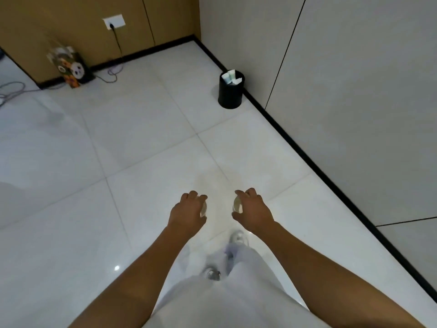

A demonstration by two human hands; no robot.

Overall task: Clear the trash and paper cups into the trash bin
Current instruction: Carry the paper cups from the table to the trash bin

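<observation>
My left hand (189,209) grips a paper cup (203,209) from above; only a sliver of its rim shows under the fingers. My right hand (251,210) holds a second paper cup (237,205) the same way, its pale rim showing by the thumb. Both hands hang in front of me over the white tiled floor. The black round trash bin (230,93) stands far ahead against the right wall, with several pale cups and scraps (232,78) inside it.
A patterned gift bag (71,67) stands at the back left by the brown wall. Cables (111,74) trail from a wall socket (114,20) across the floor there. The grey wall (354,91) with its black skirting runs along the right. My legs and shoes (237,236) are below.
</observation>
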